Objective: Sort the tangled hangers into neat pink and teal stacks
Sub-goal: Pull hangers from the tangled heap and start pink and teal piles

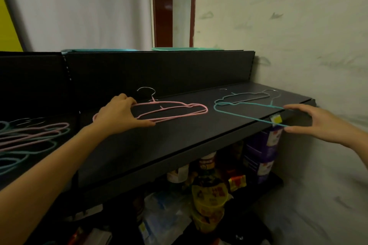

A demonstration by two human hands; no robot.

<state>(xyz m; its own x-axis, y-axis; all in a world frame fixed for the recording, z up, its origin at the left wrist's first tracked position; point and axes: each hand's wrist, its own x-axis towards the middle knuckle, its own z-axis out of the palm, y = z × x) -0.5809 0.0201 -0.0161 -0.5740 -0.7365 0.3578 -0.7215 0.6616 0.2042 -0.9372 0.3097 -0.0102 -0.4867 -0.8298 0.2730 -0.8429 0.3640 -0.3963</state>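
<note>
A black shelf (179,139) runs along the wall, with an upright back panel behind it. Pink hangers (175,102) lie stacked flat near its middle, hooks toward the back. Well apart to the right lie teal hangers (214,107), the nearest jutting past the front edge. On the adjoining section at the left rests a tangled pile of pink and teal hangers (29,137).

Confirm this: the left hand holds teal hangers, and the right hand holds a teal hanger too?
No. In the head view the left hand holds pink hangers; the right hand does hold a teal hanger.
</note>
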